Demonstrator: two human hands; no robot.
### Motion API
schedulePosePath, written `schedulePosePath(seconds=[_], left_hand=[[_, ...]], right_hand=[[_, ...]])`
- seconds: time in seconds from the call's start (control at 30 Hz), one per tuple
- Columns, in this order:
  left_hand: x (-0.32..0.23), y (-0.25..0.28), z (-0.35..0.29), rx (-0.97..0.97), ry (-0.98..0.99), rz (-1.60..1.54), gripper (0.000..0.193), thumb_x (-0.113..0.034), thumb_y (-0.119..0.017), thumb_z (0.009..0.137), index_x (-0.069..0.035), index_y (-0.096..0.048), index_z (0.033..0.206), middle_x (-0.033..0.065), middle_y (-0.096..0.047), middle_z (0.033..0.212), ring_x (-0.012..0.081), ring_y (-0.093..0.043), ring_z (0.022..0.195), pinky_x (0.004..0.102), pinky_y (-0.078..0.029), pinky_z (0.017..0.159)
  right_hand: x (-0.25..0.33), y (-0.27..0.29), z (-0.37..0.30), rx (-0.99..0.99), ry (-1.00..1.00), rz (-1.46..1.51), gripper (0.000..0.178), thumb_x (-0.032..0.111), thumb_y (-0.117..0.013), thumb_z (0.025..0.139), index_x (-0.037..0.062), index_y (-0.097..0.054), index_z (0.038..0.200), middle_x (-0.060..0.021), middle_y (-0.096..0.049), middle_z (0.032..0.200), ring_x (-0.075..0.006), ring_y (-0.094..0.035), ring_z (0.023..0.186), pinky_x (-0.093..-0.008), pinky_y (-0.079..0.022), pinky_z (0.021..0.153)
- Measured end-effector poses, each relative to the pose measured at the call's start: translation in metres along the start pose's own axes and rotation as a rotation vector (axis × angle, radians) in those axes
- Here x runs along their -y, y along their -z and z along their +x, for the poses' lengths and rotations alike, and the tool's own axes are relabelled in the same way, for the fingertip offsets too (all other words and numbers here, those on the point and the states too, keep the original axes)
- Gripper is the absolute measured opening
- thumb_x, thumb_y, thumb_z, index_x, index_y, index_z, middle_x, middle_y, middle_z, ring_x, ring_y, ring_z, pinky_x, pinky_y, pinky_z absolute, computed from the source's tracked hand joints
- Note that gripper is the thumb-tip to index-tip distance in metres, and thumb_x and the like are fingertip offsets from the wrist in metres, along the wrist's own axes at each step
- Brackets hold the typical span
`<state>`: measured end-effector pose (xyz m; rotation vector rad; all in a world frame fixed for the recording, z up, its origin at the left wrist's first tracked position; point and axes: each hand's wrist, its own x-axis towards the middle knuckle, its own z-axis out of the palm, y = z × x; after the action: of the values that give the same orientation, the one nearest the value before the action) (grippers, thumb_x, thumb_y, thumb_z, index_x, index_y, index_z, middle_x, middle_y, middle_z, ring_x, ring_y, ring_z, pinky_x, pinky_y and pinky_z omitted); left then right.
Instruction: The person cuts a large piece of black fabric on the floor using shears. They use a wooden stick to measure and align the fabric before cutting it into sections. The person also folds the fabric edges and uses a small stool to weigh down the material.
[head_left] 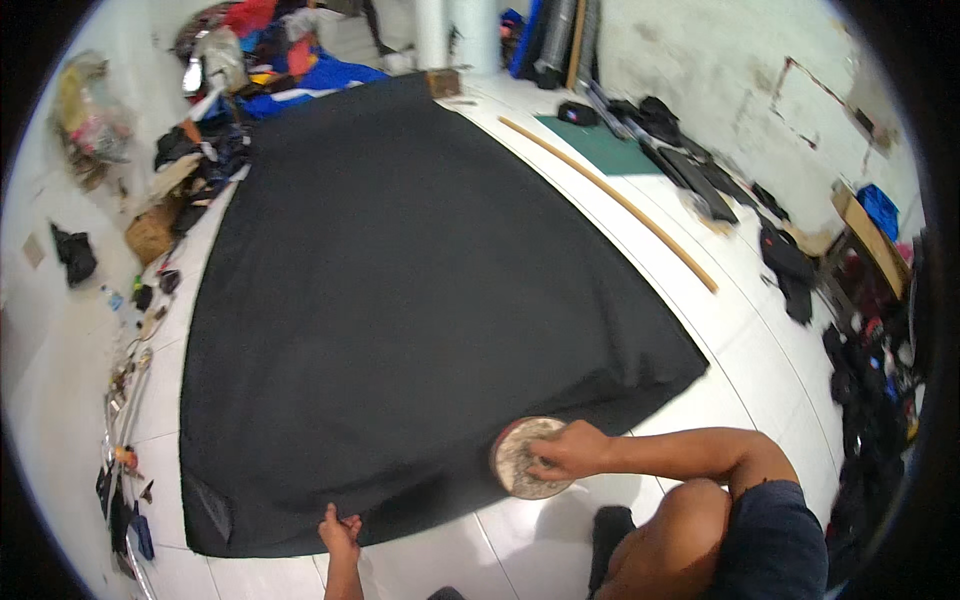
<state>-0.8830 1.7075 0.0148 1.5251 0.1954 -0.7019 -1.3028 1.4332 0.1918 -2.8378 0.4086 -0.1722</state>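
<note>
A large black cloth lies spread flat on the white tiled floor. My right hand grips a round, worn, pale disc that rests on the cloth's near edge, close to its right corner. My left hand presses down on the near hem of the cloth, fingers bent onto the fabric. The two hands are roughly a forearm's length apart along that edge. My bent knee and dark shorts show at the lower right.
A long wooden stick lies on the floor right of the cloth, beyond it a green mat. Dark cloth scraps line the right wall. Piles of coloured fabric sit at the far left; small tools line the left.
</note>
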Motion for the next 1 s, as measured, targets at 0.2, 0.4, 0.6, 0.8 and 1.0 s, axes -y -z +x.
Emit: schedulePosePath(seconds=[0.2,0.4,0.6,0.8,1.0], left_hand=[[0.031,0.021,0.015,-0.052,-0.058,0.358,0.040,-0.035,-0.063,0.093,0.001,-0.055,0.080,0.0114,-0.059,0.060,0.0189,-0.057,0.045,0.0278,-0.049,0.039],[0.037,0.017,0.021,-0.075,-0.031,0.286,0.038,-0.035,-0.069,0.089,0.000,-0.056,0.096,0.0117,-0.061,0.076,0.0207,-0.060,0.058,0.0305,-0.049,0.049],[0.021,0.024,0.013,-0.004,0.044,0.171,0.040,-0.034,-0.069,0.090,-0.004,-0.053,0.110,0.0096,-0.061,0.089,0.0190,-0.058,0.064,0.0318,-0.050,0.060],[-0.006,0.039,0.014,-0.052,0.071,0.369,0.042,-0.043,-0.067,0.091,-0.008,-0.056,0.110,0.0080,-0.060,0.085,0.0180,-0.057,0.068,0.0293,-0.049,0.061],[-0.011,-0.023,-0.050,0.033,-0.032,0.812,0.057,-0.040,-0.060,0.095,-0.002,-0.049,0.135,0.0226,-0.062,0.114,0.0350,-0.058,0.104,0.0456,-0.042,0.091]], right_hand=[[0.041,-0.014,-0.041,0.036,0.022,0.308,0.036,0.043,-0.058,0.093,0.0070,-0.058,0.099,-0.0151,-0.064,0.065,-0.0318,-0.064,0.055,-0.0434,-0.050,0.049],[0.066,-0.035,-0.073,0.346,-0.009,0.454,0.039,0.043,-0.059,0.091,0.0051,-0.057,0.102,-0.0205,-0.064,0.066,-0.0430,-0.064,0.067,-0.0505,-0.050,0.060],[0.065,-0.034,-0.063,0.489,0.039,0.544,0.048,0.044,-0.071,0.083,0.0018,-0.057,0.101,-0.0197,-0.067,0.077,-0.0384,-0.068,0.082,-0.0487,-0.051,0.076],[-0.055,0.015,-0.035,-0.058,-0.713,0.840,0.047,0.048,-0.067,0.089,0.0008,-0.070,0.087,-0.0164,-0.067,0.083,-0.0265,-0.065,0.075,-0.0429,-0.052,0.068],[-0.265,-0.029,-0.266,-0.491,-1.886,0.172,0.064,0.054,-0.062,0.089,-0.0052,-0.066,0.113,-0.0268,-0.067,0.117,-0.0409,-0.064,0.113,-0.0483,-0.051,0.095]])
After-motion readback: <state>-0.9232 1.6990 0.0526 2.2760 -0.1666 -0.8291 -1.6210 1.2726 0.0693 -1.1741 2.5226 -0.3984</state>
